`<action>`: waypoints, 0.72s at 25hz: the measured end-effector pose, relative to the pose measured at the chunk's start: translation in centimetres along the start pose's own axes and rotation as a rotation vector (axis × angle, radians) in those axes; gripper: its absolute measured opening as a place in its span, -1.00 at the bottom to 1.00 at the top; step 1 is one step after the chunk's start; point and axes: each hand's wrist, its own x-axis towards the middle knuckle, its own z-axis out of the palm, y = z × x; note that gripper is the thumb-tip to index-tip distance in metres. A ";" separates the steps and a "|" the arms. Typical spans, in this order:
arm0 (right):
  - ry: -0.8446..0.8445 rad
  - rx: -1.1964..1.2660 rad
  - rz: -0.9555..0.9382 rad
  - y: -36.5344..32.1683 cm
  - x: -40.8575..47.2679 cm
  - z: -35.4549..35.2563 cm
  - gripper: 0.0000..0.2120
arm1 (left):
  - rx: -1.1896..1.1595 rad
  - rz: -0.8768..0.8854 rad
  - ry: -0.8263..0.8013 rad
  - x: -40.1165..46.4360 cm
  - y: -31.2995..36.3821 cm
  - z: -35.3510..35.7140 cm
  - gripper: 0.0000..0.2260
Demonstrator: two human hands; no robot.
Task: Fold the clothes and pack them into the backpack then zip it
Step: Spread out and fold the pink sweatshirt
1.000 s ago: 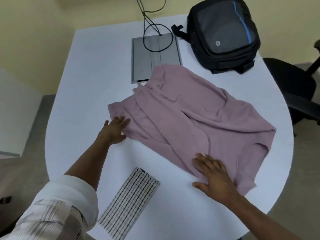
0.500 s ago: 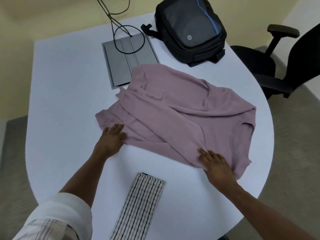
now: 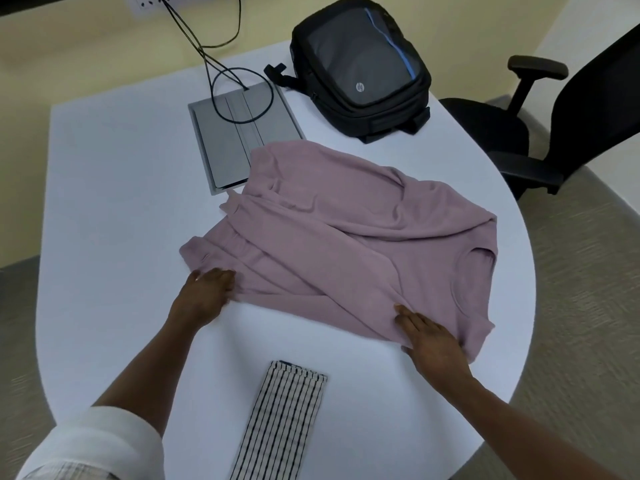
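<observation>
Lying across the middle of the frame is a mauve shirt [image 3: 349,237], soft knit fabric, partly folded over itself with long diagonal creases and a rounded neckline showing at its right end. It rests on a white table [image 3: 114,202] with a smooth matte top and a curved edge on the right side.

The left hand [image 3: 204,296] lies at the shirt's lower left hem, fingers fairly straight with their tips at the cloth edge; whether any fabric is pinched beneath them cannot be told. The right hand [image 3: 429,344] lies flat, fingers straight and together, pressing the shirt's lower right edge onto the table. A rolled white sleeve [image 3: 100,441] shows at the lower left of the frame.

At the bottom centre a folded striped cloth [image 3: 280,420], white with thin dark lines, forms a long narrow rectangle, apart from the shirt.

In the upper centre a black backpack [image 3: 360,71] lies flat, padded, with a grey front panel, a small round logo and a light blue strip along one side. Its zips look shut, so nothing inside it can be seen. Left of it a flat grey rectangular case [image 3: 239,140] sits with the shirt's upper corner overlapping it, and a thin black cable [image 3: 214,81] loops over its top.

A black office chair [image 3: 554,112] with an armrest stands at the upper right, beside the table.
</observation>
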 end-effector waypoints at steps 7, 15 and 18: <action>0.075 0.033 0.039 -0.1 0.9 -1.5 -0.37 | -0.039 -0.078 0.060 0.9 0.0 -1.6 -0.82; 0.087 0.231 0.085 2.3 1.8 -6.2 -0.68 | 0.027 0.013 0.197 5.0 -0.8 -7.4 -0.87; 0.031 0.337 0.063 4.2 4.2 -9.4 -0.88 | 0.084 0.010 0.273 7.4 -0.1 -10.7 -0.79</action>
